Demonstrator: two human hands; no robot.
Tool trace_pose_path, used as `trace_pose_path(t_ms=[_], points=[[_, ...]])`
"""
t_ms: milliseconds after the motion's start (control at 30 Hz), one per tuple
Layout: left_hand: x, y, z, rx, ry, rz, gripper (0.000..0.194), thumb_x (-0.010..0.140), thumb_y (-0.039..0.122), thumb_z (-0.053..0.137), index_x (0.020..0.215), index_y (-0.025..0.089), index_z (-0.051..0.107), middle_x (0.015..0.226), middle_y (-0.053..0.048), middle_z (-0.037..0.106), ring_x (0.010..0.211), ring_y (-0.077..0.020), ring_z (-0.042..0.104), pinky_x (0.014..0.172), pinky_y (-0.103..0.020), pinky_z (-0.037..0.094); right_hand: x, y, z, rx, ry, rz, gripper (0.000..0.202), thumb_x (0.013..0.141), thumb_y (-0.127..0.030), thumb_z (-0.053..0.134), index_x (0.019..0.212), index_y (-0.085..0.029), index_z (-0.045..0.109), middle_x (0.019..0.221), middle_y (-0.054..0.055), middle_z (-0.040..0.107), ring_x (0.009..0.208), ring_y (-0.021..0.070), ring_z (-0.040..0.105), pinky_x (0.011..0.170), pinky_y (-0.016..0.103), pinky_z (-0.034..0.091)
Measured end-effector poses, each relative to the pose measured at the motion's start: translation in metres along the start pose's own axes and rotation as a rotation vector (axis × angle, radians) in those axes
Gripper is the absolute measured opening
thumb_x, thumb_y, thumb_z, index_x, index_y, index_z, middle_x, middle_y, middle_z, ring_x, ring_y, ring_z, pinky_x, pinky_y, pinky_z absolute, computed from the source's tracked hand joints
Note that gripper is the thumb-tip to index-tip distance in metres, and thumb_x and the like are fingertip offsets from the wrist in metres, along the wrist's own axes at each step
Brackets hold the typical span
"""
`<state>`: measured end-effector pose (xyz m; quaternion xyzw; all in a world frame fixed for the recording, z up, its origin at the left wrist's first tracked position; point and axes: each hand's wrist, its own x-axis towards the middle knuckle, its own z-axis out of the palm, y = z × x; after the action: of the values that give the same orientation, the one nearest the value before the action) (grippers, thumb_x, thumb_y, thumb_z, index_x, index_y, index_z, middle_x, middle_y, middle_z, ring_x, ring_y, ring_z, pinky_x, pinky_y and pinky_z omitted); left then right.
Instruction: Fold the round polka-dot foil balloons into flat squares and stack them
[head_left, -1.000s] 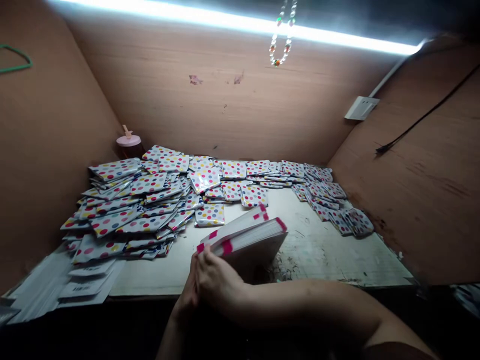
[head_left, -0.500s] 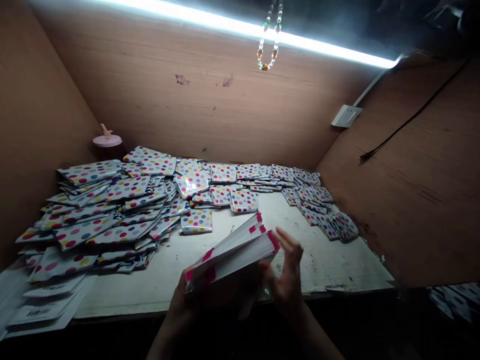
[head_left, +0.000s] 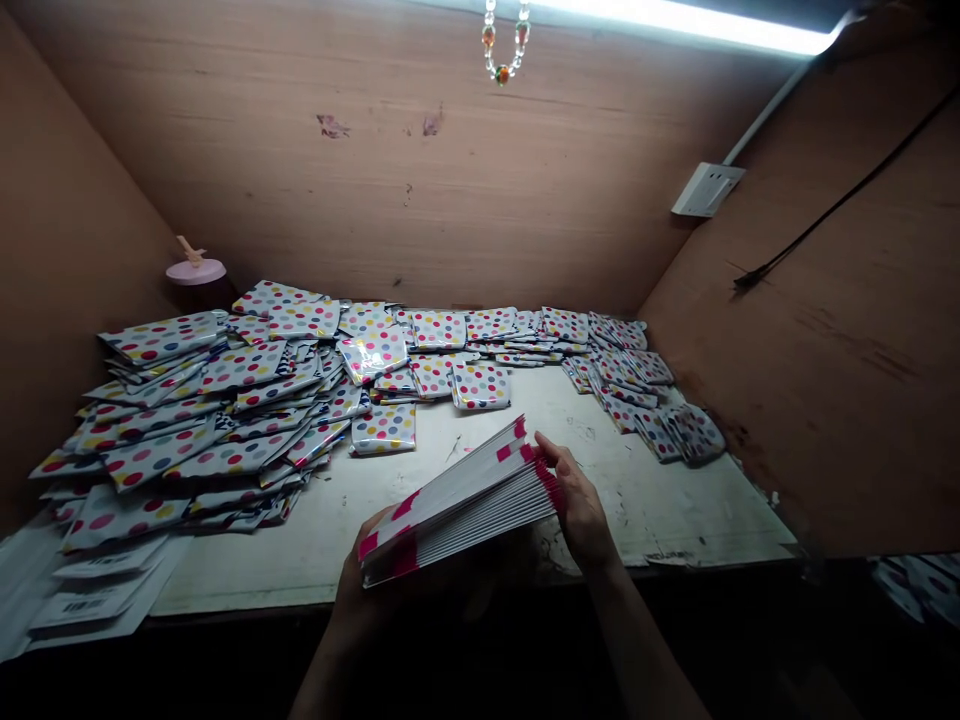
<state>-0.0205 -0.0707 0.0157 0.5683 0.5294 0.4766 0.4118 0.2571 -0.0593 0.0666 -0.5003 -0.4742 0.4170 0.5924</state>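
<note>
A thick stack of white-and-pink folded papers (head_left: 465, 500) is held tilted above the table's front edge, its layers fanned at the right end. My left hand (head_left: 365, 560) is closed around the stack's lower left end, with most of its fingers hidden underneath. At the right end, my right hand (head_left: 583, 505) presses against the pink edges, its fingers curled along them and partly hidden. Beyond the stack, polka-dot packets (head_left: 382, 428) lie on the pale tabletop (head_left: 292, 570).
A large pile of polka-dot packets (head_left: 161, 450) fills the left side; more packets (head_left: 694, 432) line the back and right. White printed sheets (head_left: 97, 600) lie at front left. A pink-lidded container (head_left: 196, 272) stands behind. Wooden walls enclose the table; beads (head_left: 502, 73) hang above.
My right hand has come in from just off the stack's right end to rest against its edges. My left hand keeps its hold. The camera view has tipped downward slightly.
</note>
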Motion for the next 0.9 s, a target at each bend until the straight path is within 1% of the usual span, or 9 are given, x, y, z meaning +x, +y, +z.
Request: trace_pose_path(t_ms=[100, 233, 333, 433, 533, 600, 700, 800, 900], points=[[-0.001, -0.005, -0.002, 0.038, 0.011, 0.024, 0.067, 0.064, 0.041, 0.077, 0.123, 0.022, 0.054, 0.124, -0.007, 0.060, 0.116, -0.0315, 0.056, 0.091, -0.040, 0.054, 0.004, -0.002, 0.000, -0.080, -0.004, -0.048, 0.041, 0.095, -0.046, 0.038, 0.122, -0.024, 0.062, 0.116, 0.007, 0.055, 0.111, 0.0228, 0.052, 0.096, 0.036, 0.041], [-0.002, -0.007, -0.003, 0.071, -0.010, 0.069, 0.073, 0.063, 0.037, 0.079, 0.127, 0.022, 0.049, 0.126, -0.008, 0.059, 0.117, -0.0319, 0.056, 0.093, -0.041, 0.054, 0.004, -0.002, 0.002, -0.068, 0.104, -0.081, 0.038, 0.094, -0.048, 0.042, 0.102, -0.022, 0.068, 0.105, 0.007, 0.059, 0.100, 0.0216, 0.055, 0.088, 0.034, 0.044], [-0.005, -0.006, -0.002, 0.059, -0.009, 0.101, 0.072, 0.066, 0.038, 0.078, 0.130, 0.024, 0.047, 0.126, -0.007, 0.059, 0.116, -0.0311, 0.057, 0.091, -0.041, 0.055, 0.011, 0.000, -0.002, 0.158, 0.070, 0.103, 0.043, 0.091, -0.054, 0.043, 0.083, -0.020, 0.067, 0.082, 0.006, 0.063, 0.075, 0.0180, 0.058, 0.069, 0.032, 0.047], [-0.007, -0.004, -0.002, 0.047, -0.033, 0.112, 0.068, 0.071, 0.039, 0.074, 0.131, 0.026, 0.046, 0.128, -0.007, 0.058, 0.116, -0.0305, 0.057, 0.090, -0.042, 0.056, 0.027, 0.004, -0.013, 0.326, -0.067, 0.289, 0.029, 0.081, -0.050, 0.063, 0.085, -0.022, 0.065, 0.070, 0.001, 0.063, 0.065, 0.0155, 0.058, 0.063, 0.029, 0.047], [-0.007, -0.002, -0.001, 0.046, -0.050, 0.111, 0.067, 0.072, 0.040, 0.074, 0.132, 0.027, 0.046, 0.129, -0.006, 0.057, 0.114, -0.0306, 0.058, 0.087, -0.042, 0.058, 0.040, 0.007, -0.023, 0.287, -0.185, 0.330, 0.033, 0.071, -0.038, 0.076, 0.098, -0.023, 0.064, 0.078, 0.000, 0.065, 0.070, 0.0151, 0.061, 0.067, 0.030, 0.049], [-0.007, 0.000, -0.001, 0.046, -0.051, 0.123, 0.065, 0.074, 0.041, 0.072, 0.132, 0.027, 0.046, 0.129, -0.007, 0.057, 0.115, -0.0307, 0.058, 0.087, -0.042, 0.058, 0.044, 0.008, -0.025, 0.252, -0.218, 0.292, 0.035, 0.069, -0.032, 0.079, 0.098, -0.023, 0.063, 0.083, 0.000, 0.065, 0.076, 0.0154, 0.062, 0.073, 0.031, 0.051], [-0.007, 0.000, -0.001, 0.053, -0.043, 0.139, 0.065, 0.075, 0.041, 0.071, 0.133, 0.026, 0.045, 0.130, -0.007, 0.057, 0.117, -0.0307, 0.057, 0.089, -0.043, 0.057, 0.046, 0.009, -0.024, 0.269, -0.224, 0.225, 0.033, 0.066, -0.024, 0.081, 0.092, -0.025, 0.061, 0.084, -0.003, 0.061, 0.073, 0.0140, 0.062, 0.075, 0.034, 0.052], [-0.007, -0.002, -0.002, 0.063, -0.051, 0.128, 0.065, 0.074, 0.040, 0.072, 0.132, 0.026, 0.045, 0.130, -0.006, 0.057, 0.118, -0.0302, 0.056, 0.089, -0.042, 0.057, 0.046, 0.011, -0.024, 0.248, -0.226, 0.191, 0.027, 0.067, -0.023, 0.080, 0.086, -0.024, 0.061, 0.087, -0.003, 0.060, 0.073, 0.0137, 0.063, 0.074, 0.033, 0.053], [-0.007, -0.003, -0.003, 0.049, -0.063, 0.104, 0.063, 0.076, 0.040, 0.071, 0.131, 0.025, 0.045, 0.130, -0.007, 0.057, 0.117, -0.0299, 0.056, 0.089, -0.042, 0.057, 0.047, 0.013, -0.026, 0.195, -0.254, 0.197, 0.025, 0.068, -0.025, 0.079, 0.088, -0.022, 0.064, 0.091, -0.001, 0.061, 0.075, 0.0143, 0.063, 0.073, 0.031, 0.053]])
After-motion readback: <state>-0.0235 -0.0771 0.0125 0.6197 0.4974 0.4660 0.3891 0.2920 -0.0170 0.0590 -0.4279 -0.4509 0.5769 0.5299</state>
